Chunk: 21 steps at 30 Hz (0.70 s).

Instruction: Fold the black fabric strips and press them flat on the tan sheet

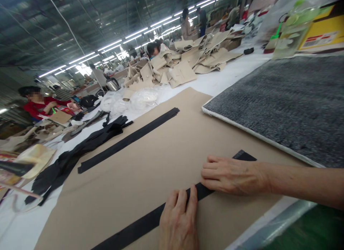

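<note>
A long black fabric strip (139, 223) lies diagonally on a large beige sheet (129, 171), near its front edge. My left hand (179, 217) rests palm down on this strip, its fingers slightly apart and their tips touching the black material. Just to the right, my right hand (233, 175) lies across the same strip with its fingers extended side by side. The strip's far end shows beyond that wrist. Farther back on the sheet, a second black strip (129, 140) lies flat, roughly parallel to the first.
A dark grey padded board (282, 99) with a white edge overlaps the sheet's right side. Loose black strips (80, 153) are heaped at left. Beige cut pieces (182, 72) and clear plastic bags (139, 99) lie behind. A person in red sleeves (43, 106) works at far left.
</note>
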Each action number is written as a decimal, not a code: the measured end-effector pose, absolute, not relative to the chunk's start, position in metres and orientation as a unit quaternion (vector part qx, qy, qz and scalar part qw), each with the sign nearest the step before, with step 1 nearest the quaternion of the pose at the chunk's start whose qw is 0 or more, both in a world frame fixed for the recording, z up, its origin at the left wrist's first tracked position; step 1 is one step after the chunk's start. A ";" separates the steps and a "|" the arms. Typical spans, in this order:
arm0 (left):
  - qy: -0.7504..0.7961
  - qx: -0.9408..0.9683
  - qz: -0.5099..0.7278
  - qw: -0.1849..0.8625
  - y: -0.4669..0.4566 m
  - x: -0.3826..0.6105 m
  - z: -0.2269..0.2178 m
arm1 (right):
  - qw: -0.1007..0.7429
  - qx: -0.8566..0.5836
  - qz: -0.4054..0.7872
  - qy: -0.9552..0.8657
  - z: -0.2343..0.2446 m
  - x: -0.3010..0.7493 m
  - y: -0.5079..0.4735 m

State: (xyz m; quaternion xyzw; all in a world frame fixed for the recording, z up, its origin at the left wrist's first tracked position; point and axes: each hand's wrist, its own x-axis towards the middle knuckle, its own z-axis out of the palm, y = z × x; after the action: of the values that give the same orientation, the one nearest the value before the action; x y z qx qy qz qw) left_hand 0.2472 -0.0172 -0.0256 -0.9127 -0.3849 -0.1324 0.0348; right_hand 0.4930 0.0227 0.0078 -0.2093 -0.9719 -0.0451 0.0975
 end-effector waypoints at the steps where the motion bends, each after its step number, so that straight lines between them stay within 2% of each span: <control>1: -0.386 -0.913 -0.123 0.038 -0.018 0.248 -0.025 | 0.092 -0.208 -0.049 -0.973 0.008 0.495 0.022; 12: -0.389 -0.912 -0.108 0.076 -0.016 0.254 -0.021 | 0.073 -0.215 -0.069 -0.972 0.007 0.513 0.016; 21: -0.288 -0.940 -0.153 0.104 -0.003 0.270 -0.018 | 0.085 -0.225 -0.084 -0.967 0.013 0.527 0.011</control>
State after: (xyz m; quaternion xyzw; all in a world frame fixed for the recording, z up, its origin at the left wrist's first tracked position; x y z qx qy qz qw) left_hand 0.2696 -0.0030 -0.0176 -0.9397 -0.2875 -0.1531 0.1043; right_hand 0.5272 0.0108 0.0133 -0.2254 -0.9669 -0.0836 0.0853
